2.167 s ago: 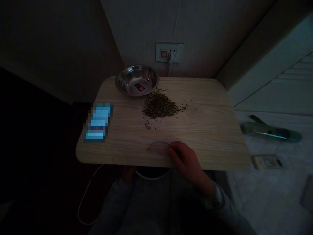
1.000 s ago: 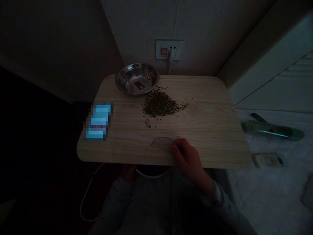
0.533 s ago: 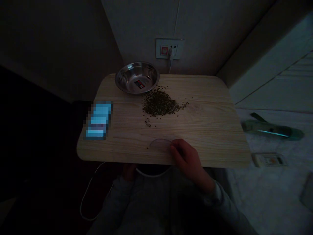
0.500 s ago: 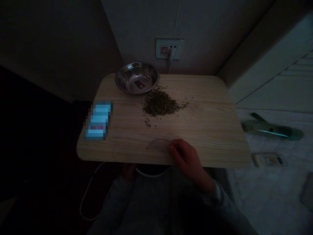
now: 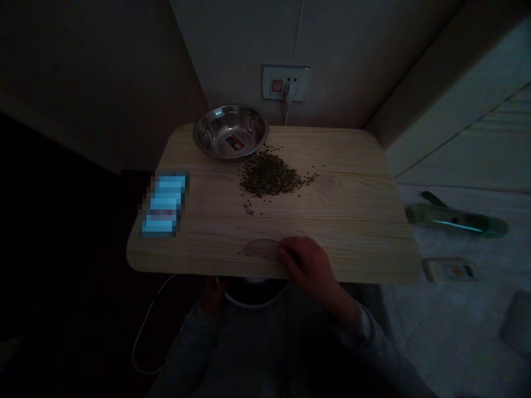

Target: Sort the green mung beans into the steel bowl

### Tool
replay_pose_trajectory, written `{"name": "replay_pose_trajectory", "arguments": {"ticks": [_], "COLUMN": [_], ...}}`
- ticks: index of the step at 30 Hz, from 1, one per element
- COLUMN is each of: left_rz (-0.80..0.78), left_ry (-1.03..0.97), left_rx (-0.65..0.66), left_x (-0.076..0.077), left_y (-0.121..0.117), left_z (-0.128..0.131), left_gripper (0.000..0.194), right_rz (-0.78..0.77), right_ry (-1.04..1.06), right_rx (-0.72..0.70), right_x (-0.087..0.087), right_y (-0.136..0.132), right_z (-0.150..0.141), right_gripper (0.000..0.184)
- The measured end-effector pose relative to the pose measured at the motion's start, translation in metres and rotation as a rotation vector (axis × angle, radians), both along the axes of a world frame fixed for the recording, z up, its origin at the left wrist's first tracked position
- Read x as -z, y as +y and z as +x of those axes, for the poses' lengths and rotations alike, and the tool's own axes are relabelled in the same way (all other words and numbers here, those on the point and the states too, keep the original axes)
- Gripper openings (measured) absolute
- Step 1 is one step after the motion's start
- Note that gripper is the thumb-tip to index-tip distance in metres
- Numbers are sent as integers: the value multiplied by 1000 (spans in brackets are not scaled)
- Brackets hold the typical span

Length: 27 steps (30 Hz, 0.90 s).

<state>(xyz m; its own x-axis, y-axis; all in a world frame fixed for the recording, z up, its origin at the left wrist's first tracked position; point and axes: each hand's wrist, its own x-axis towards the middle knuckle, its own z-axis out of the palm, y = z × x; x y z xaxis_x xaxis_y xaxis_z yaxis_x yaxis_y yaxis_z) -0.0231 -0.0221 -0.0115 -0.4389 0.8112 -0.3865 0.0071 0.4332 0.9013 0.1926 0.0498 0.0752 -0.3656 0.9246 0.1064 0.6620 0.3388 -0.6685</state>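
My right hand is closed at the table's front edge, its fingers pinching a thin, clear, curved-edged plastic piece. That piece lies low over the wood, a couple of stray beans by its left end. Below the front edge, my left hand grips the left side of a round, white-rimmed container, dark inside and partly hidden under the table. A loose pile of small, dark greenish beans spreads over the middle of the table, farther off than my right hand.
A shiny steel bowl with a label inside stands at the back left of the wooden table. A lit, blurred phone lies at the left. Behind is a wall socket; a green device rests on the right surface.
My right hand and the clear plastic piece have shifted slightly left along the front edge. The white-rimmed container shows a little more below the table, with my left hand at it.
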Motion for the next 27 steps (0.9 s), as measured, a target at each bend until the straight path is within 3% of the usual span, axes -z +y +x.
{"name": "replay_pose_trajectory", "arguments": {"ticks": [11, 21, 27], "left_rz": [-63, -82, -139], "left_ry": [-91, -73, -104], "left_rx": [-76, -65, -183], "left_x": [15, -1, -10], "left_y": [-14, -17, -27], "left_z": [-13, -6, -7], "left_gripper": [43, 37, 44], "right_rz": [3, -40, -35], "right_ry": [-29, -55, -61], "right_rx": [18, -12, 10], "right_x": [-2, -4, -3], "right_y": [2, 7, 11], "right_z": [-14, -24, -33], "right_gripper": [16, 18, 19]}}
